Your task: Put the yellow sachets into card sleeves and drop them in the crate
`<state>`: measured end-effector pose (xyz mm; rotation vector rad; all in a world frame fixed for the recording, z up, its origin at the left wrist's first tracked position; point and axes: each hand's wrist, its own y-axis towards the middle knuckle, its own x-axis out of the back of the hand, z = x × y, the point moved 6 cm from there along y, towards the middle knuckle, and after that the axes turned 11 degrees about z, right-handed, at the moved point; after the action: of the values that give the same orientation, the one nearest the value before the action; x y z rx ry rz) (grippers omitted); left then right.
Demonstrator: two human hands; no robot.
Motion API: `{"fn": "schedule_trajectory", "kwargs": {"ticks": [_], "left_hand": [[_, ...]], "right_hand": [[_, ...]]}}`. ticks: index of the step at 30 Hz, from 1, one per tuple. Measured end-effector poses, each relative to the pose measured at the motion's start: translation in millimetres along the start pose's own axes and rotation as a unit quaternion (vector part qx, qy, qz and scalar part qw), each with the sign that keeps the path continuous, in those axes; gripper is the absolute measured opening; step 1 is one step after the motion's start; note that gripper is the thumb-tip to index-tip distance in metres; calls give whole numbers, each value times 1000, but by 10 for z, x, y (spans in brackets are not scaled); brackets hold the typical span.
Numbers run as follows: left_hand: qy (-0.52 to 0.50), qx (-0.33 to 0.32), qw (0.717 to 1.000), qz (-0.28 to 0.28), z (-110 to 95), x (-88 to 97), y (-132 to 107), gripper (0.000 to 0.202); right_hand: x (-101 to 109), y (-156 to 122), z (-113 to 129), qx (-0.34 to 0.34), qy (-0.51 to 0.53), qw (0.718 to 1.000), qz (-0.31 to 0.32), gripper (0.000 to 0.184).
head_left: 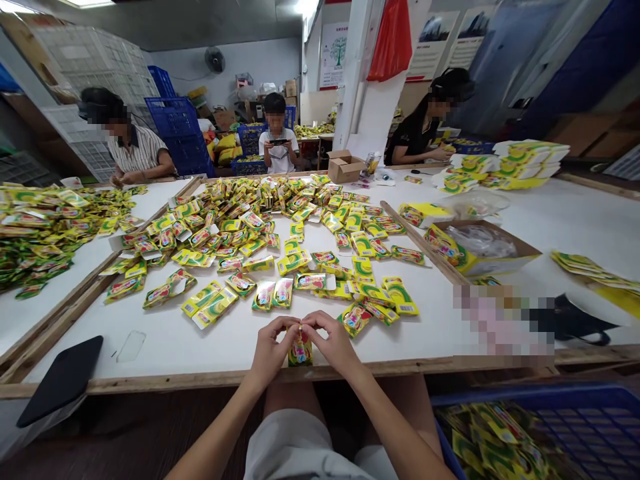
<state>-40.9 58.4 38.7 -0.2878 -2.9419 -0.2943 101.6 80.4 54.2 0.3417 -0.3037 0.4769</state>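
Note:
A small yellow and green printed carton [300,351] stands upright at the table's front edge, between my two hands. My left hand [274,339] pinches its top from the left, thumb and forefinger pressed together. From the right, my right hand [327,337] grips the same top end, its fingertips meeting the left ones. The fingers hide the carton's upper flaps. Just beyond my hands lie more such cartons [273,294], some with white flaps sticking out. They thicken into a broad pile [250,200] farther back.
Wooden strips [420,243] divide the white table [190,347]. A black phone [63,380] lies front left. At right are an open box with plastic bags [500,263] and stacked cartons [525,160]. A blue basket [590,400] of packets sits below. Several people sit across the table.

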Motion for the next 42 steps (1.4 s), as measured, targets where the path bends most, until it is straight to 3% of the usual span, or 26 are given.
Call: {"fn": "schedule_trajectory", "kwargs": {"ticks": [9, 15, 17, 19, 21, 24, 26, 28, 31, 33, 35, 39, 41, 42], "left_hand": [[-49, 46, 997, -48, 156, 60, 119, 22], [-39, 48, 998, -10, 202, 5, -31, 25], [-25, 42, 999, -2, 189, -26, -78, 26], [-24, 37, 999, 0, 191, -47, -101, 31], [-36, 42, 998, -10, 227, -46, -106, 35], [-25, 70, 997, -22, 309, -51, -88, 29], [3, 80, 997, -9, 326, -93, -63, 27], [29, 75, 997, 10, 302, -150, -43, 26], [49, 69, 996, 13, 248, -177, -52, 26], [46, 68, 997, 6, 232, -146, -78, 26], [36, 68, 997, 1, 239, -95, -107, 27], [3, 70, 998, 3, 291, -30, -129, 26], [-9, 60, 998, -10, 280, -36, -110, 27], [-16, 50, 998, -19, 255, -52, -93, 29]], "right_hand": [[44, 109, -92, -74, -9, 997, -28, 15], [-133, 24, -105, -50, 53, 997, -3, 11], [-59, -73, -48, -39, 44, 998, -19, 11], [241, -289, 57, -39, -18, 997, -63, 12], [737, -640, 175, -79, -116, 984, -108, 16], [1532, -1180, 242, -218, -291, 925, -106, 18], [1873, -1325, 246, -248, -366, 889, -119, 18], [1923, -1200, 157, -230, -379, 887, -128, 19], [1619, -656, -136, -201, -377, 898, -105, 26], [1412, -265, -340, -212, -398, 889, -83, 37], [1335, 8, -471, -228, -412, 879, -74, 39], [1517, 126, -432, -238, -412, 875, -92, 8], [1584, 67, -298, -221, -399, 883, -111, 15], [1556, 37, -225, -197, -368, 901, -119, 20]]}}
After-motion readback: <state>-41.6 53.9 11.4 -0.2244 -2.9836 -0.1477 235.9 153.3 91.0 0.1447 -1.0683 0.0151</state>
